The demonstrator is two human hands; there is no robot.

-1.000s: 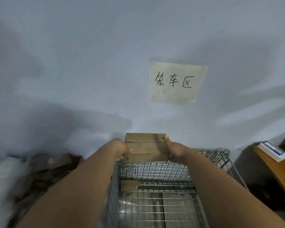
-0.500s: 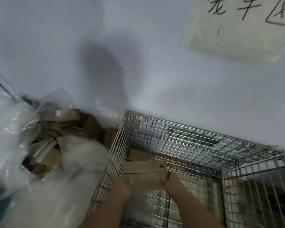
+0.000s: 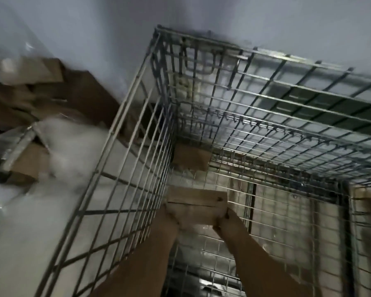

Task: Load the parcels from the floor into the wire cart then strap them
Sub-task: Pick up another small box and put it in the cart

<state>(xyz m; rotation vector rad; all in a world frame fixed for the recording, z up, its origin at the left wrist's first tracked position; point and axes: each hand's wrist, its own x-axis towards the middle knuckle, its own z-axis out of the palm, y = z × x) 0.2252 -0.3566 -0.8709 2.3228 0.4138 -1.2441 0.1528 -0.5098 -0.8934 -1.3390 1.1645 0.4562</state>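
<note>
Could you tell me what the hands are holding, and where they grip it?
A cardboard parcel, gripped at its near corners: left hand and right hand.

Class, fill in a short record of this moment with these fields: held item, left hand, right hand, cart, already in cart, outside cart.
held item: flat brown cardboard parcel, inside the cart near its left wall
left hand: left hand grips the parcel's left end
right hand: right hand grips the parcel's right end
cart: silver wire mesh cart, open on top
already in cart: small brown cardboard box in the far left corner
outside cart: heap of brown cardboard parcels and clear plastic wrap, left of the cart
</note>
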